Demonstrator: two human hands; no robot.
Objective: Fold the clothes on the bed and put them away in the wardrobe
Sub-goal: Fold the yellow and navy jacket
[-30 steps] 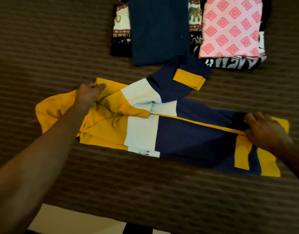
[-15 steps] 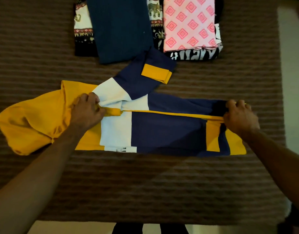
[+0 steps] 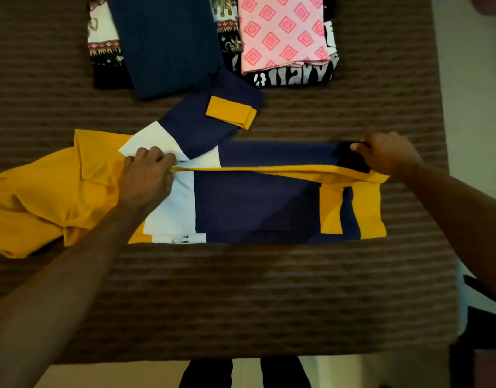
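1. A yellow, white and navy colour-block hooded sweatshirt (image 3: 241, 203) lies flat across a brown ribbed bedspread (image 3: 241, 298), its long axis running left to right in front of the person.

2. The left hand (image 3: 148, 177) sits at the hood end with its fingers curled onto the white chest panel, pinching the cloth where the yellow front strip begins.

3. The right hand (image 3: 386, 156) is clamped on the hem end, fingers curled round the navy edge just above the yellow band.

4. Between the 2 hands the yellow strip is drawn into a straight line, so each hand holds 1 end of the same axis, and neither is nearer the middle.

5. The yellow hood (image 3: 36, 208) spills loose and rumpled beyond the left hand; 1 navy sleeve with a yellow cuff (image 3: 213, 119) angles away toward the far side of the bed.

6. The garment looks part-folded: the next fold likely turns on that stretched line, carrying the far half over toward the person, or the sleeve in across it.

7. Beyond it rest finished piles: a dark blue folded garment (image 3: 165, 43) over an elephant-print cloth (image 3: 103, 46), and a pink diamond-print folded piece (image 3: 283, 32) on a black-and-white print (image 3: 291, 77).

8. No wardrobe is in view.
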